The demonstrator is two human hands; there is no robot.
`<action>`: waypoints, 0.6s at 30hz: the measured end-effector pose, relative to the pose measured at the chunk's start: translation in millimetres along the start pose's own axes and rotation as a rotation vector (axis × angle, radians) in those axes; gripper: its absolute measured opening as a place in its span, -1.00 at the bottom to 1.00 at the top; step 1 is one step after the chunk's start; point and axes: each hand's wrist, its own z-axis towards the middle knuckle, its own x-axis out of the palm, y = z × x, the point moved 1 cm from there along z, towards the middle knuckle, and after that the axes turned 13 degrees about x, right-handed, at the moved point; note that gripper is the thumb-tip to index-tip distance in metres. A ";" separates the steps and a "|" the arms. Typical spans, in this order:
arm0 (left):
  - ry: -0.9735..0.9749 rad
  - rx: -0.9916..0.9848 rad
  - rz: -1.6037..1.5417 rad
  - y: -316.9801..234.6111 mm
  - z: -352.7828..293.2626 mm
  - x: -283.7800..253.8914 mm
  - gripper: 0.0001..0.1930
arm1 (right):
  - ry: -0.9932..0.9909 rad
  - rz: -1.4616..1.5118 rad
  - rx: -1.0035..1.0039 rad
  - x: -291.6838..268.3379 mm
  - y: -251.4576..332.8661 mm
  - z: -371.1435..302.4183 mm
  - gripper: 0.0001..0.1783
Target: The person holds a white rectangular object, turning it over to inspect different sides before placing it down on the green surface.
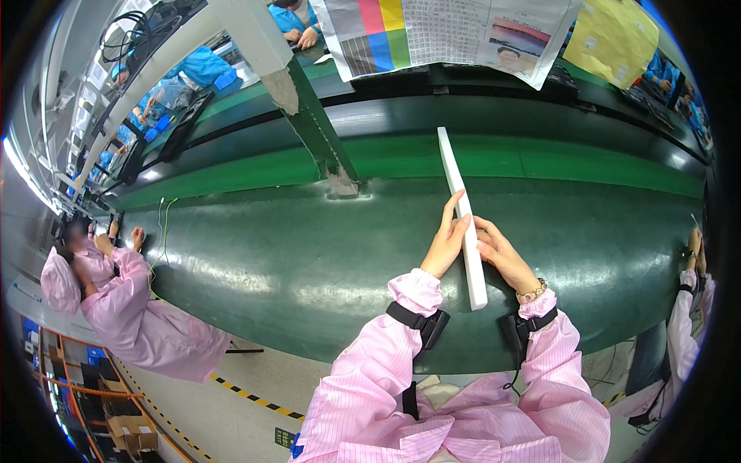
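A long, flat white object (472,270), seen nearly edge-on like a thin panel or box, stands tilted above the green worktable (324,239). My left hand (445,245) grips its left side, with the index finger stretched up along the edge. From the right side my right hand (502,251) closes on it, fingers partly hidden behind it. Its broad faces are turned away from view, so I cannot tell its kind more exactly. Both forearms, in pink striped sleeves with black straps at the wrists, come in from the lower edge.
A green post (309,123) rises from the table's far side. Printed sheets (448,35) and a yellow bag (614,38) hang at the back. A thin yellow-green cord (160,239) lies on the left. Co-workers sit left (127,293) and right (687,309).
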 end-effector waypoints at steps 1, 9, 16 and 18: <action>0.003 -0.005 -0.010 -0.6 -0.1 0.3 -0.47 | 0.000 0.000 0.000 0.1 0.5 -0.5 -0.31; 0.003 0.003 -0.003 -1.0 -0.3 0.7 -0.47 | 0.006 0.003 0.006 -1.2 -1.7 0.3 -0.31; 0.003 0.006 0.012 1.5 0.0 -0.1 -0.47 | 0.011 0.016 0.001 -1.7 -2.8 0.9 -0.31; 0.006 0.005 0.007 2.1 0.1 -0.5 -0.47 | 0.010 0.021 0.005 -0.9 -1.9 0.8 -0.31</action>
